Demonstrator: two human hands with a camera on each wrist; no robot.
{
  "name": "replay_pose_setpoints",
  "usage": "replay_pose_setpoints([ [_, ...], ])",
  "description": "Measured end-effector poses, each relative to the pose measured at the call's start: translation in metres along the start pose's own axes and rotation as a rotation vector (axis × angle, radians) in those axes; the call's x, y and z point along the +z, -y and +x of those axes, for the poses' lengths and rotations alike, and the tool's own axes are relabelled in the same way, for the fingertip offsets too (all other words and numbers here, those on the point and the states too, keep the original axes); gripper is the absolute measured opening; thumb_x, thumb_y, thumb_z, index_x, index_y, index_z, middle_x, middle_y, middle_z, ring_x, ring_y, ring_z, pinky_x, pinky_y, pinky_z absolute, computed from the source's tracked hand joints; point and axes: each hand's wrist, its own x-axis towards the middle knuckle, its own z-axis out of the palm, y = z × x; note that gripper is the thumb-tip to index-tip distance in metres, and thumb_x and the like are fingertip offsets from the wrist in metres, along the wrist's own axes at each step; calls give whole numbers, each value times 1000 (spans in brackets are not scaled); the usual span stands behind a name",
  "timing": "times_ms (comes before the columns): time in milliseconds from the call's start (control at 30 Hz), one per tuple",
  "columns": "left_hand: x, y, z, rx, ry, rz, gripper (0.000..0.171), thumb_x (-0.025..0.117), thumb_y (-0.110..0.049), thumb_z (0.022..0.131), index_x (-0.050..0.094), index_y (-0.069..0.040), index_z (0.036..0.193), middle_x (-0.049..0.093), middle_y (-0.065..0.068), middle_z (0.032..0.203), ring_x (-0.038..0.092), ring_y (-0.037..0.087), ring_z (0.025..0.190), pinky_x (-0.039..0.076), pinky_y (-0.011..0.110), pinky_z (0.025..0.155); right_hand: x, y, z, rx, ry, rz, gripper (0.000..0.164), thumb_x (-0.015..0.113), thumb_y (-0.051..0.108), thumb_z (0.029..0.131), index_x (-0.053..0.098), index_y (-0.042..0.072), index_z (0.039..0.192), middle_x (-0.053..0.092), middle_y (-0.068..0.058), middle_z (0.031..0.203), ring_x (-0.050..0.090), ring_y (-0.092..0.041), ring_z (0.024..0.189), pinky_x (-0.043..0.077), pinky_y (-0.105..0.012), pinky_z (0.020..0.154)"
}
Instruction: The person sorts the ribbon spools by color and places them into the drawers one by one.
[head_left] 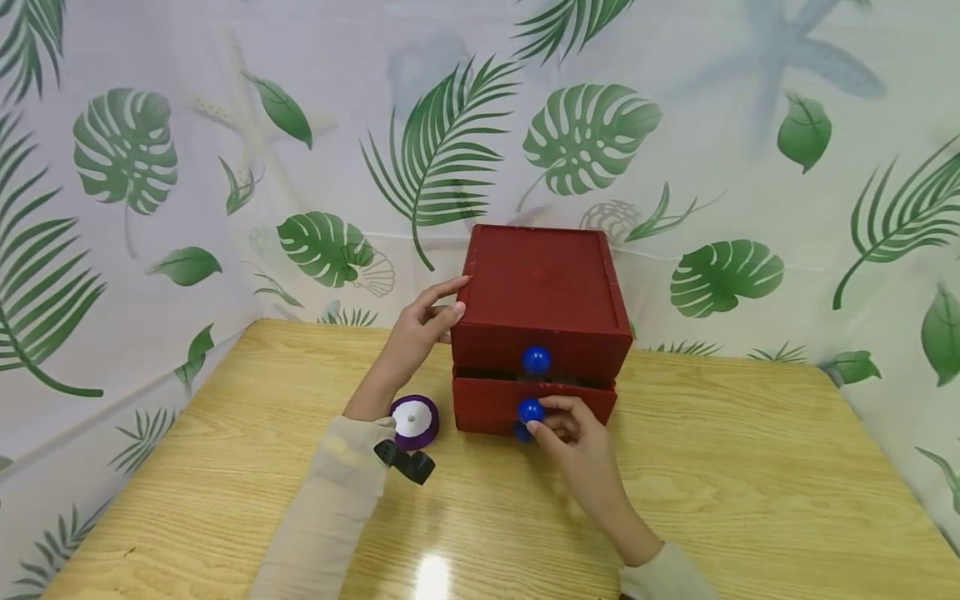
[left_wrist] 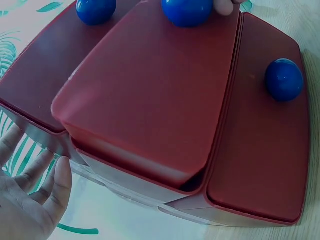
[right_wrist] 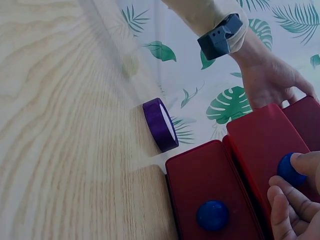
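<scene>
A small red chest of drawers (head_left: 543, 279) stands on the table, each drawer front bearing a round blue knob. The middle drawer (left_wrist: 150, 95) is pulled partly out, past the top drawer (left_wrist: 42, 75) and the bottom drawer (left_wrist: 260, 140). Thumb and fingers of my right hand (head_left: 581, 437) pinch the middle drawer's blue knob (head_left: 530, 410). On the chest's upper left side, my left hand (head_left: 414, 333) touches the edge with extended fingers. The drawer's contents are hidden from all views.
A roll of purple ribbon (head_left: 427, 433) with a white core stands on the wooden table (head_left: 750, 467), left of the chest and close to my left forearm. Behind the chest hangs a leaf-patterned cloth (head_left: 465, 175).
</scene>
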Motion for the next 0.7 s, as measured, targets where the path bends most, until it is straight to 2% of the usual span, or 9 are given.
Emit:
replay_pose_setpoints([
  [300, 1, 3, -4, 16, 2, -3, 46, 49, -27, 99, 45, -25, 145, 47, 6, 144, 55, 23, 111, 49, 29, 82, 2, -9, 5, -1, -15, 13, 26, 66, 11, 91, 60, 4, 116, 70, -17, 90, 61, -5, 78, 50, -16, 69],
  [700, 4, 3, -9, 32, -4, -6, 47, 49, -27, 98, 45, -25, 144, 46, 5, 144, 55, 22, 112, 49, 30, 81, 4, -14, 7, -5, -21, 11, 27, 66, 11, 90, 60, 4, 115, 70, -18, 90, 58, -1, 77, 48, -17, 67],
])
